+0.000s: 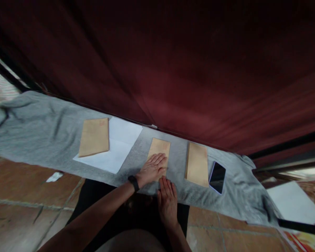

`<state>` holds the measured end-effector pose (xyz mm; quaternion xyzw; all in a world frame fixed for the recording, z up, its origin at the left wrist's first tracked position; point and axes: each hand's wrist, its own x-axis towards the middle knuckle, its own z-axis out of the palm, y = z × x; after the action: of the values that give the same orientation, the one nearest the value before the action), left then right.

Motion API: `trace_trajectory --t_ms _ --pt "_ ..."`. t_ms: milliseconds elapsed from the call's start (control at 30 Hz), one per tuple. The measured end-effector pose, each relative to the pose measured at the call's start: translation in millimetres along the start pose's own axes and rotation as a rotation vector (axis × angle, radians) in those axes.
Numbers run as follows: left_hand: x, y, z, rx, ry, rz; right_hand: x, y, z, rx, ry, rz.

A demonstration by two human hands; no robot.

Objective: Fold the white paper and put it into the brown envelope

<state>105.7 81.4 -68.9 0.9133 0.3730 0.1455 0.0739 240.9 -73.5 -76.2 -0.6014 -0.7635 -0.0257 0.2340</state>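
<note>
A tan paper envelope [160, 144] lies flat on the grey cloth in front of me. My left hand [152, 169], with a dark band on its wrist, rests flat on the envelope and covers much of its middle. At the near end of the envelope is my right hand [168, 197], its fingers stretched out and close together. The fingertips touch or nearly touch the envelope's lower edge; exactly which I cannot tell. Neither hand grips anything.
Grey cloth [52, 129] covers the narrow surface. White paper [123, 140] lies to the left, partly under more tan envelopes [94, 137]. To the right are an envelope stack [197, 163] and a phone [217, 177]. A dark red curtain [168, 84] hangs behind.
</note>
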Motion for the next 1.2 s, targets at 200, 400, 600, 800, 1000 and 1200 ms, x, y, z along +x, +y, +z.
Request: trace_trajectory --t_ms 200,400,600,800,1000,1200 --pt "34.0 -28.2 3.2 0.002 -0.009 -0.019 1.5 -2.1 -1.0 -0.006 0.009 0.020" --pt "60.6 -41.5 6.8 0.013 -0.045 -0.077 1.0 -1.9 0.7 -0.015 0.014 0.019" --pt "65.3 -37.6 6.6 0.010 -0.021 -0.078 1.2 -2.0 0.2 -0.044 -0.012 0.005" --pt "49.7 -25.8 1.7 -0.018 -0.017 -0.016 1.1 -2.5 0.0 -0.043 -0.013 0.013" --pt "27.2 -15.2 -5.0 -0.047 -0.072 0.022 -1.5 -0.7 3.5 -0.038 0.014 -0.011" --pt "3.3 -3.1 -7.1 -0.050 -0.054 0.035 -3.2 0.6 6.7 -0.032 0.066 -0.028"
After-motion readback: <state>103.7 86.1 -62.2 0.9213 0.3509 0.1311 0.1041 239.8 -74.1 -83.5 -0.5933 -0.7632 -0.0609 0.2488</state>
